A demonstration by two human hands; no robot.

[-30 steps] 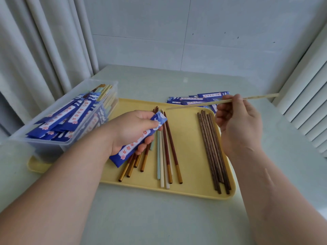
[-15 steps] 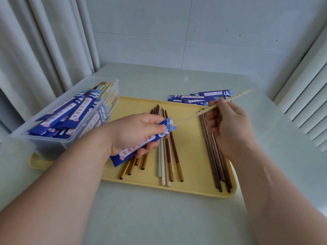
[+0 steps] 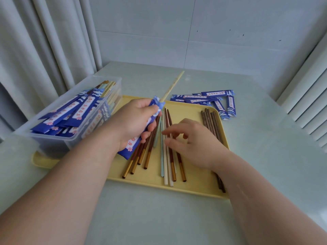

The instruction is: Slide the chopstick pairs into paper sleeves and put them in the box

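Note:
My left hand (image 3: 136,121) grips a blue paper sleeve (image 3: 130,146) over the yellow tray (image 3: 194,190). A pale chopstick (image 3: 172,86) sticks out of the sleeve's top end, pointing up and away. My right hand (image 3: 192,142) hovers low over the loose chopsticks (image 3: 165,167) in the tray's middle, fingers spread and holding nothing; its fingertips are at the pale and brown sticks. A clear plastic box (image 3: 56,140) on the left holds several sleeved pairs.
Dark brown chopsticks (image 3: 211,121) lie along the tray's right side, partly under my right forearm. Several empty blue sleeves (image 3: 208,99) lie on the table behind the tray. A curtain hangs at left, a slatted panel at right.
The pale chopstick went from my right hand into the sleeve. My right hand let go and dropped to the loose chopsticks on the tray. My left hand tilted the sleeve more upright.

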